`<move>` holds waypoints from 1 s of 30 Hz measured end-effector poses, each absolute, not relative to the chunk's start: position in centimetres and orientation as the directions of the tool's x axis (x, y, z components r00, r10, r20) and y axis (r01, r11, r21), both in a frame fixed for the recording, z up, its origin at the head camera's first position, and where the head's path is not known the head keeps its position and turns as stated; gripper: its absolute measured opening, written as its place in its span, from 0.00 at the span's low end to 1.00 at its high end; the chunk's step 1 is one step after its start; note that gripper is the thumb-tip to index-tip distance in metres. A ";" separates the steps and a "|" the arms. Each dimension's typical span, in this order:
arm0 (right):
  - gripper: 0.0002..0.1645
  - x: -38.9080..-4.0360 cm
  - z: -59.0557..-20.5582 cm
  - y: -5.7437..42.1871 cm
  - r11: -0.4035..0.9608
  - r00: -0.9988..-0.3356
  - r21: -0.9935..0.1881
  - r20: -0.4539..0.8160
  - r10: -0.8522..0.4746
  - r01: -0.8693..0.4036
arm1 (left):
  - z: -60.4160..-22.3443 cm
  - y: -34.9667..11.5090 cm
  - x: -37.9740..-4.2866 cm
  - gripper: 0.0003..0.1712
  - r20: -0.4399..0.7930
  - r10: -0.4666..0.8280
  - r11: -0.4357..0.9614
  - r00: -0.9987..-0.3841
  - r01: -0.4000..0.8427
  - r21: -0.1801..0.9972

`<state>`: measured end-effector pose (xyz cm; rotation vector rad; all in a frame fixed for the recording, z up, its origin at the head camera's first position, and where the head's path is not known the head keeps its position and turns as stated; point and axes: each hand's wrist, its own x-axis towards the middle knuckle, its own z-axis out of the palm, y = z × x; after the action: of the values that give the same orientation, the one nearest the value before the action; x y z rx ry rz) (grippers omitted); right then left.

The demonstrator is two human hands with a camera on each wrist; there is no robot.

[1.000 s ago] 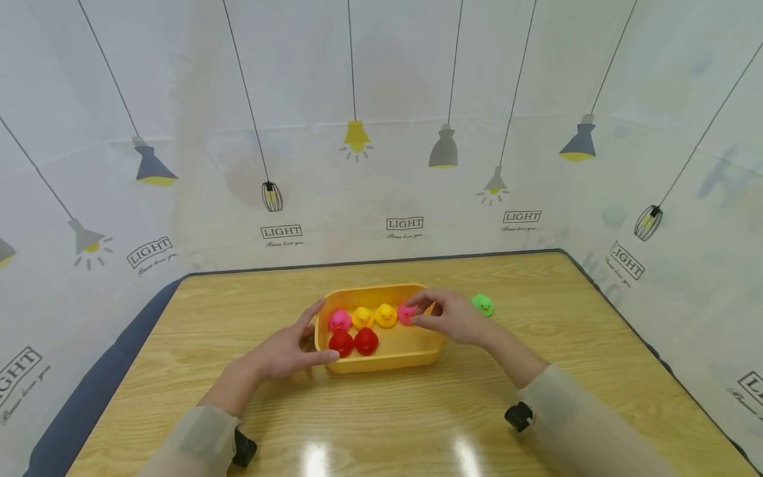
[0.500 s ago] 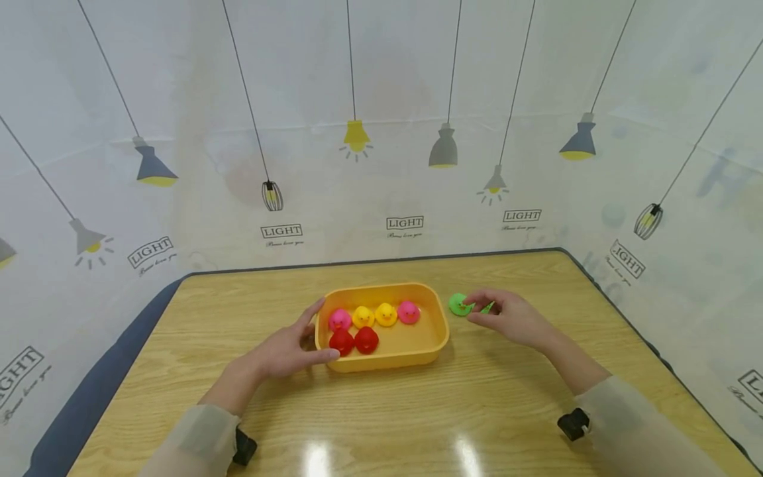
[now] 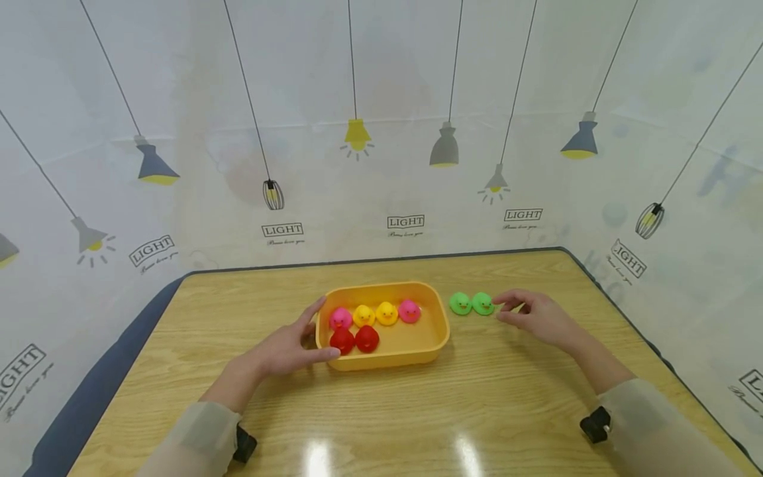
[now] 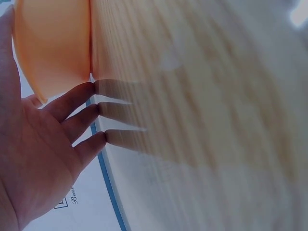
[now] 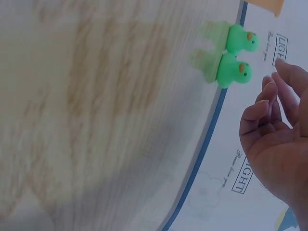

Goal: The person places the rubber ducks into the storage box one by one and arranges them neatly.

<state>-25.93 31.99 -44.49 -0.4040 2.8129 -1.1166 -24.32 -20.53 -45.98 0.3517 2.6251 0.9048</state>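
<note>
An orange plastic tray sits on the table. Inside it, a back row has pink ducks at both ends, one being the right pink toy duck, with two yellow toy ducks between. Two round red toys lie in front. My left hand holds the tray's left end, thumb at the near rim, index finger at the far rim; its other fingertips touch the table in the left wrist view. Two green toy ducks stand side by side right of the tray. Just right of them, my right hand hovers with loosely bent fingers, holding nothing.
The wooden table reaches back to a white curtain printed with lamps, with a dark blue edge along the table. A black wrist strap piece hangs at each sleeve.
My right hand has moved right, from over the tray past the green ducks. The second green duck, first hidden, now shows beside the other. The left hand and tray have stayed put.
</note>
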 end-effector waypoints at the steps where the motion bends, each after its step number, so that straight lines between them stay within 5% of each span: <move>1: 0.22 -26.0 -44.5 32.2 0.696 -0.962 -0.687 0.015 -0.272 -0.207 | -45.9 -20.5 -24.3 0.69 -0.237 0.339 0.766 -0.911 0.121 0.631; 30: 0.29 -28.5 -45.8 33.2 0.687 -0.963 -0.708 -0.034 -0.268 -0.166 | -46.0 -20.5 -24.3 0.67 -0.245 0.330 0.769 -0.912 0.109 0.630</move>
<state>-28.52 33.24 -45.80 -0.3563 2.7596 -1.1384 -24.28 -20.48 -45.98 0.3367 2.6211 0.9038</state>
